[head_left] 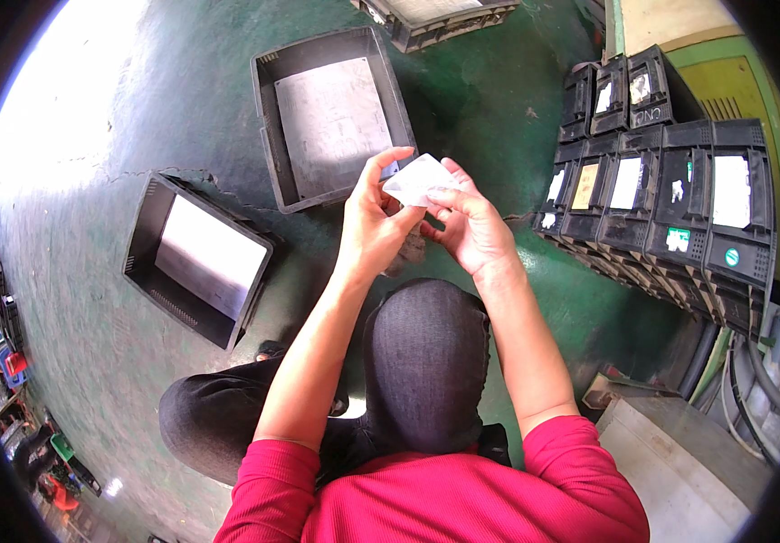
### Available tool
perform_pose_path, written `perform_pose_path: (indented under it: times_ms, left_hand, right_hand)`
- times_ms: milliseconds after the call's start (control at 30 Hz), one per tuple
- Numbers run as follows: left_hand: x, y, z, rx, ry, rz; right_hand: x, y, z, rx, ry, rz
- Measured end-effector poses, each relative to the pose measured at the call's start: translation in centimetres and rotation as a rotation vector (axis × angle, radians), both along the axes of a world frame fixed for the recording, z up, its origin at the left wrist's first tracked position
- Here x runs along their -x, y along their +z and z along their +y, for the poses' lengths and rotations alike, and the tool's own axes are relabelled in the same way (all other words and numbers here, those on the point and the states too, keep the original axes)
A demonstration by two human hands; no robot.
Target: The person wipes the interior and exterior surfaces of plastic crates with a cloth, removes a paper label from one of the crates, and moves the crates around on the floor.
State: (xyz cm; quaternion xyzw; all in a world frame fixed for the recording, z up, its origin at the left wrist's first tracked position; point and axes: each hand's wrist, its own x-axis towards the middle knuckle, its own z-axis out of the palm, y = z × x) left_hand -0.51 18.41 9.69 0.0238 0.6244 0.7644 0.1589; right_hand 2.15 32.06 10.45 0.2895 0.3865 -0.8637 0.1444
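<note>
A small, pale white sheet (420, 179), apparently paper or film, is held up in front of me, creased to a point at its top. My left hand (370, 226) grips its left side, the index finger and thumb curved round the edge. On the other side, my right hand (480, 231) is closed on it, with the thumb lying across its lower right part. Below the hands a brownish thing (405, 255) is partly hidden, and I cannot make out what it is. A black crate (261, 113) with a light panel on its bottom lies beyond my left hand.
A second black crate (156, 276) stands on the green floor to the left, tilted in view. Another crate (417, 36) is at the far edge. Stacked black crates (670, 181) with labels line the right. A grey metal box (670, 452) is near right; assorted items (14, 366) lie far left.
</note>
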Motion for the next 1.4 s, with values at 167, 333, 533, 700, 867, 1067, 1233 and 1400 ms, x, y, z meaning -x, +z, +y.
perform_pose_path:
  times_ms: [167, 333, 533, 700, 867, 1067, 1233, 1400]
  left_hand:
    - [0.2, 0.9, 0.3, -0.010, 0.013, -0.010]
    - [0.0, 0.3, -0.2, 0.082, 0.072, -0.064]
    - [0.5, 0.6, -1.0, -0.048, 0.124, -0.299]
    - [0.5, -1.6, -1.2, 0.105, 0.063, -0.139]
    - [1.6, -0.3, -2.4, 0.031, -0.090, -0.318]
    - [2.1, -0.7, -3.4, -0.036, -0.016, -0.231]
    - [2.6, -0.4, -3.7, -0.151, -0.050, -0.279]
    - [2.2, -0.1, -3.0, 0.012, -0.022, -0.184]
  right_hand:
    - [0.2, -0.8, 0.1, -0.032, -0.058, 0.110]
    - [1.4, 0.6, 1.0, -0.172, -0.159, 0.219]
    - [0.8, -0.4, 1.8, -0.651, -0.023, 0.319]
    - [1.1, 0.2, -0.2, -0.477, 0.246, 0.257]
    - [2.6, -1.1, 1.0, -0.625, 0.278, 0.448]
    - [3.1, 1.1, 0.5, -0.581, 0.443, 0.328]
    - [3.1, 0.8, 1.4, -0.555, 0.431, 0.395]
    - [3.1, 1.6, 1.4, -0.535, 0.398, 0.383]
